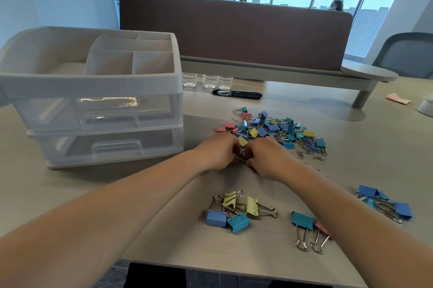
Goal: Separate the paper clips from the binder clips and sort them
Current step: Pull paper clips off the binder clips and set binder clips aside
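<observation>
A mixed pile of small coloured binder clips and paper clips (276,130) lies mid-table. At its near edge my left hand (218,151) and my right hand (264,158) meet, fingers curled round a yellow binder clip (242,141) with silver wire handles between them. Nearer to me lie a group of large blue, yellow and teal binder clips (234,211), a teal and a pink clip (304,224), and a heap of blue binder clips (384,203) at the right. Loose paper clips (309,154) trail from the pile's right side.
A white desk organiser with two clear drawers (98,104) stands at the left. Three small clear cups (207,80) and a black cable slot (236,94) sit behind the pile. A brown divider (234,29) closes the back; a grey chair (407,53) is at the right.
</observation>
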A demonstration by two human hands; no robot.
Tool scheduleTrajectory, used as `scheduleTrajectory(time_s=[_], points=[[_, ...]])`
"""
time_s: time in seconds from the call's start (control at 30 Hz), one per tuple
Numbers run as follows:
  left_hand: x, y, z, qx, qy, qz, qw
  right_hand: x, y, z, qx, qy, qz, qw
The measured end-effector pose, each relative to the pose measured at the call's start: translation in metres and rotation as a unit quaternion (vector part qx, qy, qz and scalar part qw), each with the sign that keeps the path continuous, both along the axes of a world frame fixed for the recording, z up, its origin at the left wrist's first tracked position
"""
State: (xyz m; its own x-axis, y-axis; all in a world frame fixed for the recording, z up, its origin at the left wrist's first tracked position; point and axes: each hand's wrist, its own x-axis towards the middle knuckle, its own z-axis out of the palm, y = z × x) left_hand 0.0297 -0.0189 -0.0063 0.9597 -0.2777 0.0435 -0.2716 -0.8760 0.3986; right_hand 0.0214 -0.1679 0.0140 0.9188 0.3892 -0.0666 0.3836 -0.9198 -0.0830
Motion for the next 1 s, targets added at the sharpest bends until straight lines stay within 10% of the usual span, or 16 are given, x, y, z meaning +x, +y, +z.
scheduleTrajectory(time_s=[1.0], points=[[-0.037,-0.006,0.016,0.076,-0.010,-0.036,0.996,-0.022,-0.011,0.000,0.058,-0.002,0.032,0.998]])
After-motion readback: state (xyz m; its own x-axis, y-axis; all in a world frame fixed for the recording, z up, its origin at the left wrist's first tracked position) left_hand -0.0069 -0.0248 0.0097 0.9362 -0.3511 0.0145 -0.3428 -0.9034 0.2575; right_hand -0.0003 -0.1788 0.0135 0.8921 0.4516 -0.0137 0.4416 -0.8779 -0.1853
